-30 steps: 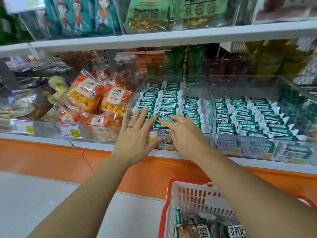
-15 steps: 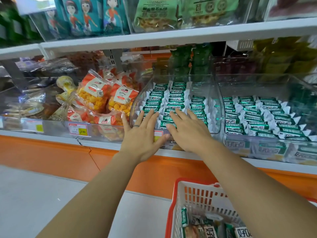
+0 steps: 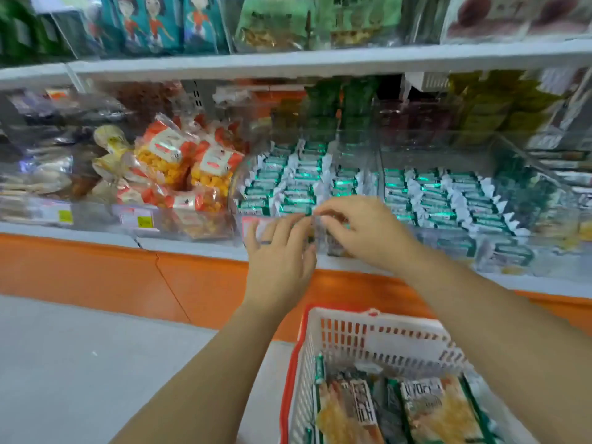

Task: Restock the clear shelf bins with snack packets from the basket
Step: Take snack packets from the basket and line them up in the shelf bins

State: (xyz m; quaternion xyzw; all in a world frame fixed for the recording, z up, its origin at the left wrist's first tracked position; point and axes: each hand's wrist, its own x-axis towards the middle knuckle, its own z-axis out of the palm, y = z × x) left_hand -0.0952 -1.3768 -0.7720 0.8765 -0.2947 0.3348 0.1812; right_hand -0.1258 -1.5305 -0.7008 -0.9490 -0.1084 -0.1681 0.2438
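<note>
- Two hands are working at the clear bin (image 3: 368, 155): the left hand (image 3: 278, 254) is pressing straight fingers to its front wall, the right hand (image 3: 362, 229) is curling at the rim, blur hiding any hold.
- Snack packets (image 3: 442, 408) are lying in the basket (image 3: 368, 341) below; light, crinkly, likely slippery, they are asking for a grip across the middle.

Both forearms are stretching forward. The left hand (image 3: 278, 254) is lying open, fingers pointing to 12 o'clock. The right hand (image 3: 362, 232) is curling its fingers toward 10 o'clock.
</note>
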